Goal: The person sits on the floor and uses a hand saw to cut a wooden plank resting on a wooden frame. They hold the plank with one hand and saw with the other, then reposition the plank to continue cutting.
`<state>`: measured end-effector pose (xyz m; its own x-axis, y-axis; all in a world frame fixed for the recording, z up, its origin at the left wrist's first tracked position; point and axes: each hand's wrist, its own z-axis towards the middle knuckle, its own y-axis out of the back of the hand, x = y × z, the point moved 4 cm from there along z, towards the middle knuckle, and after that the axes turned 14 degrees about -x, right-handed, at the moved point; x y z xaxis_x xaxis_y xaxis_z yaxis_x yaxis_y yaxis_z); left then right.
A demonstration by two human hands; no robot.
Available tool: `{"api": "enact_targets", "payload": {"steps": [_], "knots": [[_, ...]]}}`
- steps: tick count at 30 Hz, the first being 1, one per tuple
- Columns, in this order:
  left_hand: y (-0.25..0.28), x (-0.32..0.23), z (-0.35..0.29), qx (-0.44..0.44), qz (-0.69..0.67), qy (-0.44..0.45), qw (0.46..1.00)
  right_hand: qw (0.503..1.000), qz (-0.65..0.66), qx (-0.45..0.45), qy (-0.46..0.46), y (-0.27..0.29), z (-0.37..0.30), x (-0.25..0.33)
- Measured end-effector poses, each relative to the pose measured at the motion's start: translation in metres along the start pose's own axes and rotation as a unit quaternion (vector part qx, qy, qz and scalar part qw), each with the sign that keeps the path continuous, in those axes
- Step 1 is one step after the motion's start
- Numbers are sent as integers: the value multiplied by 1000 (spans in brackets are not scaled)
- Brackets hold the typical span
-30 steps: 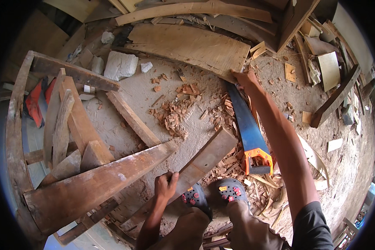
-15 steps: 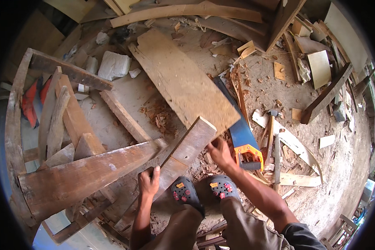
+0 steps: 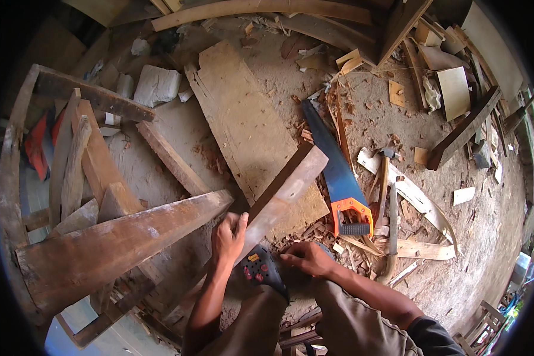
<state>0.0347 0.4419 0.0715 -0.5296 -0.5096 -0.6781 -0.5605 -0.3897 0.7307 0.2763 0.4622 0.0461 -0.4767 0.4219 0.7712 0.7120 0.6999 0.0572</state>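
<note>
My left hand (image 3: 228, 240) grips a long wooden beam (image 3: 288, 188), its thumb laid along the upper edge. The beam slants up and away to the right, its far end over a wide plywood board (image 3: 237, 101) on the ground. Its near part runs down to the left behind my left forearm. My right hand (image 3: 308, 259) is apart from the beam, over my right shoe, with its fingers curled together; whatever is in them is hidden. A handsaw (image 3: 338, 172) with a blue blade and an orange and black handle lies right of the board.
A hammer (image 3: 385, 163) and a pale curved wood strip (image 3: 406, 196) lie right of the saw. On the left stands a wooden frame with a thick brown timber (image 3: 124, 237). Wood scraps and shavings litter the ground; an upright plank (image 3: 400, 29) stands at the back.
The beam has turned in my left hand, and its far end has risen and moved right. My right hand has left the beam's end and drawn back toward me. The plywood board has shifted slightly.
</note>
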Motion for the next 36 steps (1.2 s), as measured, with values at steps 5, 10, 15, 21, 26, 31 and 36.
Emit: {"api": "enact_targets", "payload": {"steps": [5,10,15,21,26,31,36], "knots": [[7,19,-24,-65,38,-113,991,986,8,-162,28,39,-17,-31],[19,42,-56,-42,177,-107,978,927,-65,-342,139,92,-31,-26],[8,73,-49,-39,109,-112,987,837,-288,-383,265,114,-21,-17],[-15,23,-45,-1,97,-128,987,846,-334,-338,242,107,-26,-41],[-17,51,-54,-33,72,-159,984,835,-377,-331,227,106,-25,-63],[-1,87,-62,42,122,-50,990,831,-347,-354,254,117,-41,-59],[15,87,-53,56,152,-74,984,868,-59,-470,148,146,-64,-69]]}}
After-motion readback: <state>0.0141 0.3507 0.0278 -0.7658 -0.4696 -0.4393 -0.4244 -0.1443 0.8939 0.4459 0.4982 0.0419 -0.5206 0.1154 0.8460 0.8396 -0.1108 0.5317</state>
